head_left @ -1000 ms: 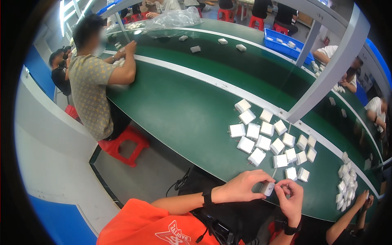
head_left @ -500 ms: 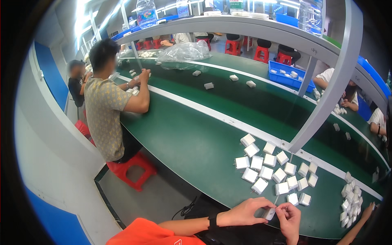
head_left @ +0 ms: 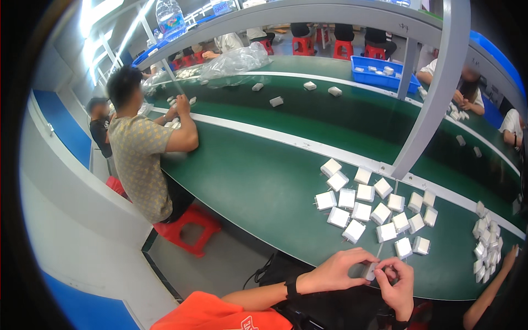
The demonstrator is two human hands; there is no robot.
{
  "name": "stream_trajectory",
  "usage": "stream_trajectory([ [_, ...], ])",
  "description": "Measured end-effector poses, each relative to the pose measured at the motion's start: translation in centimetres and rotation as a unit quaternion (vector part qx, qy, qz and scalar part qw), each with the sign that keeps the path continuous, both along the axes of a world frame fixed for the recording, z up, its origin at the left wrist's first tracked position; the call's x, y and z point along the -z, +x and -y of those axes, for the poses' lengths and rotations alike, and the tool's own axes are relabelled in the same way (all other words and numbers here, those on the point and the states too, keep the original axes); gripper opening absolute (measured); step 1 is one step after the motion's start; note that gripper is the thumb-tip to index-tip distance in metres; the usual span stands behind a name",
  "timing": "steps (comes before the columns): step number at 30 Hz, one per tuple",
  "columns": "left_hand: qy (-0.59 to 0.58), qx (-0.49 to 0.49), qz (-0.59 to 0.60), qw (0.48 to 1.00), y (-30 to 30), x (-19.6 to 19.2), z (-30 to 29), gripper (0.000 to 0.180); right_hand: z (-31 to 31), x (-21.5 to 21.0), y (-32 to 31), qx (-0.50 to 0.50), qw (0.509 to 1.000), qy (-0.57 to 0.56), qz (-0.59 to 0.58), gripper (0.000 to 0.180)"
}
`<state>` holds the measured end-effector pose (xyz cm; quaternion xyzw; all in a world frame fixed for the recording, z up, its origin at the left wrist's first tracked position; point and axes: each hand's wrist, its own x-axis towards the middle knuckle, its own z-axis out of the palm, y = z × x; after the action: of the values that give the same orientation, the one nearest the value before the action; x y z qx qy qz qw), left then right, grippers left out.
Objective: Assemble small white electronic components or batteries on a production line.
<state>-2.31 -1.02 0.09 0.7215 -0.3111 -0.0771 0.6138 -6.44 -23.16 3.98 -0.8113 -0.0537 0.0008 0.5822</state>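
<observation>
Fingers of the left hand [head_left: 335, 270] and the right hand [head_left: 397, 286] pinched one small white square plastic block [head_left: 369, 270] between them, both hands closed on it just off the near edge of the long green worktable [head_left: 264, 187]. Right of and beyond them, a cluster of matching white blocks [head_left: 374, 209] lay on the table. Farther right, a heap of white blocks [head_left: 485, 245] sat near the table's edge.

Left hand [head_left: 336, 270] and right hand [head_left: 399, 280] together, fingertips pinched; forearms low.
</observation>
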Motion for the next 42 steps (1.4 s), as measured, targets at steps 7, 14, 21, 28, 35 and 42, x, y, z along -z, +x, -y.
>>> stream_trajectory([
  [7,0.001,0.006,-0.006,1.000,0.0,-0.2,0.2,0.054,0.3,1.2,0.1,0.001,0.996,0.078,-0.030,0.008],
  [14,-0.008,0.005,-0.001,1.000,0.2,-0.3,0.1,0.053,-0.2,1.5,0.6,0.023,0.999,-0.004,0.042,0.010],
  [21,-0.005,0.001,-0.006,1.000,0.3,-0.1,0.1,0.052,-1.1,0.4,0.4,0.030,0.998,-0.027,0.044,0.010],
  [28,-0.001,-0.005,-0.003,1.000,-0.5,-0.1,0.1,0.051,-1.6,-0.3,-0.7,0.076,0.994,-0.066,0.038,0.009],
  [35,-0.011,-0.004,0.008,1.000,-0.2,0.3,0.7,0.046,-0.7,0.6,-1.6,0.092,0.995,-0.037,0.013,0.008],
  [42,0.033,-0.054,0.052,0.997,1.2,-0.9,-0.1,0.052,-2.3,1.2,0.7,0.048,0.974,0.211,-0.067,0.010],
])
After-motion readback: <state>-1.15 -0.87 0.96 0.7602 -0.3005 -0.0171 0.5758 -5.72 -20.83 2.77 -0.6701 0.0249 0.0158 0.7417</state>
